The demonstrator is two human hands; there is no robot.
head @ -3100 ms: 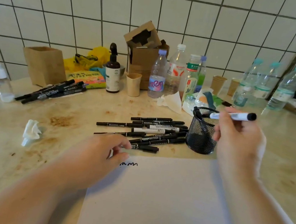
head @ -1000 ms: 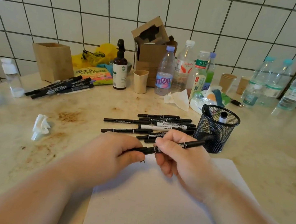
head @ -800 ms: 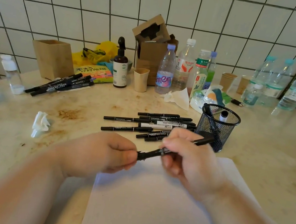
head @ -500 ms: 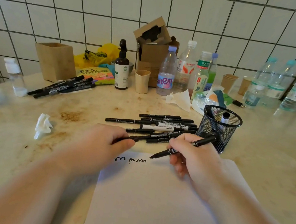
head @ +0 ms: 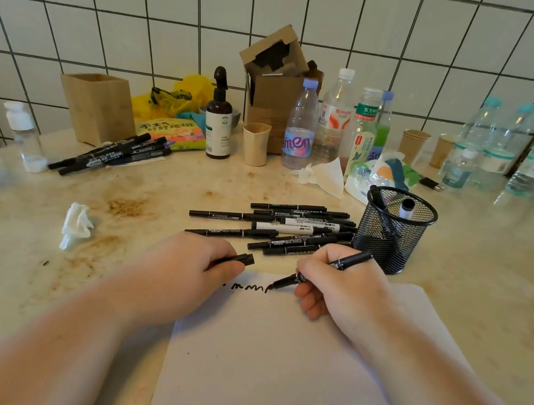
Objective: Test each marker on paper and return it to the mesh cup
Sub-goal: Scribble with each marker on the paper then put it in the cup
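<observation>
My right hand (head: 339, 285) grips a thin black marker (head: 349, 261), uncapped, with its tip touching the white paper (head: 288, 368) at the end of a row of black squiggles (head: 249, 287). My left hand (head: 189, 268) rests on the paper's top left corner and pinches the marker's black cap (head: 244, 258). Behind both hands lie several black and white markers (head: 289, 229) in a loose pile. The black mesh cup (head: 392, 230) stands just right of the pile, holding two markers.
A second bunch of black markers (head: 112, 154) lies at the back left by a wooden box (head: 96, 108). Bottles (head: 334, 119), paper cups, a cardboard box and a spray bottle (head: 219, 118) line the tiled wall. A crumpled tissue (head: 76, 223) lies left of my hands.
My right hand dropped a white marker in the cup and picked up a black one. Both hands pulled its cap off, the left keeping the cap. The tip came down onto the paper.
</observation>
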